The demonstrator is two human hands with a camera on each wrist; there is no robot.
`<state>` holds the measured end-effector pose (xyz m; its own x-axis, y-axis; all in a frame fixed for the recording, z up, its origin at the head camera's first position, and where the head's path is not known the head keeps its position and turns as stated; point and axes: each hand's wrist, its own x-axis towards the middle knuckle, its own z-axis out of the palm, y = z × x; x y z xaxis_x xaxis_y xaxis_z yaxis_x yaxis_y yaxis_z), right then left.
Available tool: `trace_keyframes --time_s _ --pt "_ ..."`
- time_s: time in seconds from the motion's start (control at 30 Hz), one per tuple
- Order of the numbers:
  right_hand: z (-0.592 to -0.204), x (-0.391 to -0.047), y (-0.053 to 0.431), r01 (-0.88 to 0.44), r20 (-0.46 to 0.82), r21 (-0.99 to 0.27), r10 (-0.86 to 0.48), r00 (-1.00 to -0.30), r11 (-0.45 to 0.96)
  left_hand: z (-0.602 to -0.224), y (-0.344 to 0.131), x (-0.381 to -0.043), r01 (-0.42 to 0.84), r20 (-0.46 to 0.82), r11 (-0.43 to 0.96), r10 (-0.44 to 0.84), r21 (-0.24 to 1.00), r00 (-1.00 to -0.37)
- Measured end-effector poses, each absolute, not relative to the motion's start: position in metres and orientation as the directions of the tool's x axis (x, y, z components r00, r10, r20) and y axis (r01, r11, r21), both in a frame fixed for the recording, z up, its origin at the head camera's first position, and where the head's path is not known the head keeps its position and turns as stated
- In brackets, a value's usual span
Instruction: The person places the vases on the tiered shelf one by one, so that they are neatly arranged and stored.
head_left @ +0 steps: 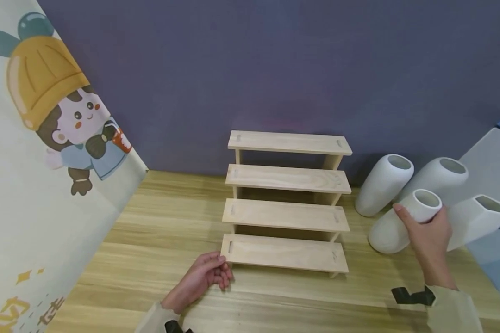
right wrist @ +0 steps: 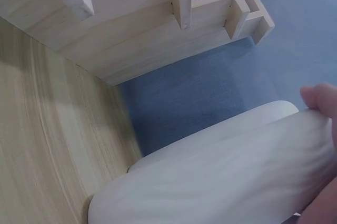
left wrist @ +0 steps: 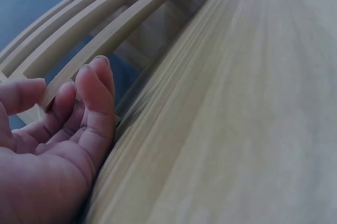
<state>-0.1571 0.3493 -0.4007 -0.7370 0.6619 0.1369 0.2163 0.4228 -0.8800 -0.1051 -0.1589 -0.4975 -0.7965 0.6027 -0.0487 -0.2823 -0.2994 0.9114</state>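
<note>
Far to the left of the wooden step rack [head_left: 286, 215], a pale wall panel [head_left: 8, 208] with a printed cartoon figure [head_left: 83, 120] in a yellow hat. Behind the rack, a dark blue backdrop [head_left: 191, 92]; beneath it, a wood-grain surface [head_left: 158, 222].

At the rack's near left corner, pinches the end of the lowest shelf [head_left: 284, 253] with the left hand [head_left: 202, 275]: thumb on top, index finger below, parted only by the thickness of the board. Curls the remaining fingers loosely inward, close together, just below that corner of the rack and near the wood-grain surface; cannot tell whether touching it.

Next, the rack itself, upright, with four shelves in steps climbing toward the backdrop and slots near the board ends.

To the right of the rack, four white vases in a close group, openings upward. Toward the rack's back, a rounded vase [head_left: 381, 189], near the rack but not touching. In front of that, level with the rack's lower shelves, the gripped vase [head_left: 393, 231], with a small round mouth and a fuller base. Grips it near the rim with the right hand [head_left: 432, 238], thumb on the side facing the rack, hand around the opposite side; cannot tell how far apart the other fingers lie, mostly hidden. Cannot tell either whether touching the surface with its base. Farther right from the rack, a rear vase [head_left: 435, 178] and an angular-mouthed vase [head_left: 475, 224], then a printed right wall [head_left: 493, 175].
</note>
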Motion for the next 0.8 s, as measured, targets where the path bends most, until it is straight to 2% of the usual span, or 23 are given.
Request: trace_keyframes --time_s 0.5,0.8 --pt "-0.401 -0.159 0.350 0.185 0.184 -0.872 0.654 -0.734 0.453 -0.501 -0.160 -0.107 -0.285 -0.032 -0.317 0.615 0.904 -0.788" --pt "-0.387 -0.153 0.348 0.149 0.236 -0.865 0.649 -0.724 0.480 -0.502 -0.161 -0.107 -0.291 -0.030 -0.323 0.622 0.900 -0.783"
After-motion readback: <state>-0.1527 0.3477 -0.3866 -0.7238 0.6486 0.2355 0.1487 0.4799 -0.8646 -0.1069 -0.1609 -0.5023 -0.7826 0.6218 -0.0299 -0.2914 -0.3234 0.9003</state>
